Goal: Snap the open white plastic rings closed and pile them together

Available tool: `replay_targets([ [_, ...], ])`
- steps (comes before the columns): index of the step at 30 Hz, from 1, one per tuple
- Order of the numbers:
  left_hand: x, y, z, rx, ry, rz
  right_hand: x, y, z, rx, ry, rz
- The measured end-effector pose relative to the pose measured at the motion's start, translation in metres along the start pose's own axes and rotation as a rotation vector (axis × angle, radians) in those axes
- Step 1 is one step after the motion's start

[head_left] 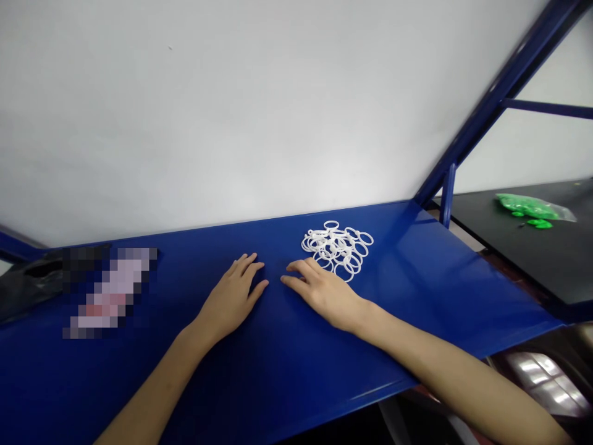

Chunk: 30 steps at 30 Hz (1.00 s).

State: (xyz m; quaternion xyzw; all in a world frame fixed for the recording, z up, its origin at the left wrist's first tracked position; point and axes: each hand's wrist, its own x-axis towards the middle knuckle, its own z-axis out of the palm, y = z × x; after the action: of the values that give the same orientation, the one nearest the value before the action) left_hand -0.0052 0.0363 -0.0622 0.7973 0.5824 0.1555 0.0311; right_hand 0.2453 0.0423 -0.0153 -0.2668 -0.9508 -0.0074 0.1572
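My left hand (pixel 231 296) lies over the blue shelf (pixel 273 377), fingers stretched and apart, holding nothing. To its right, my right hand (pixel 324 290) has its fingers spread and slightly bent, with nothing in them. A loose pile of several white rings (pixel 338 247) lies on the shelf just beyond my right hand, whose back covers a little of the pile's near edge. The rings overlap one another, and some seem to carry small tabs. A gap of bare blue surface separates my two hands.
On the left lie a black plastic bag (pixel 32 284) and a blurred-out pinkish item (pixel 113 287). A white wall (pixel 259 111) rises behind the shelf. Blue frame bars (pixel 482 111) stand at right; beyond them, a black table (pixel 532 259) bears a clear bag of green pieces (pixel 528 206).
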Motion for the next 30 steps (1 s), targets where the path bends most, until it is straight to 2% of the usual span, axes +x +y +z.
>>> replay_targets([
  [6,0.0004,0.0002,0.0005,-0.019,0.015,0.001,-0.0003,-0.001,-0.0009,0.025,-0.032,0.012],
  [18,0.0012,0.0027,-0.0029,0.015,-0.04,-0.018,0.0002,-0.0001,-0.0024,0.001,-0.093,-0.002],
  [22,0.001,0.0022,-0.0012,0.009,-0.014,-0.009,0.0006,0.0,-0.0024,0.034,-0.118,-0.002],
  [30,0.0,-0.0003,0.0023,0.016,0.017,0.012,-0.0005,0.0008,-0.0028,0.038,-0.085,-0.015],
])
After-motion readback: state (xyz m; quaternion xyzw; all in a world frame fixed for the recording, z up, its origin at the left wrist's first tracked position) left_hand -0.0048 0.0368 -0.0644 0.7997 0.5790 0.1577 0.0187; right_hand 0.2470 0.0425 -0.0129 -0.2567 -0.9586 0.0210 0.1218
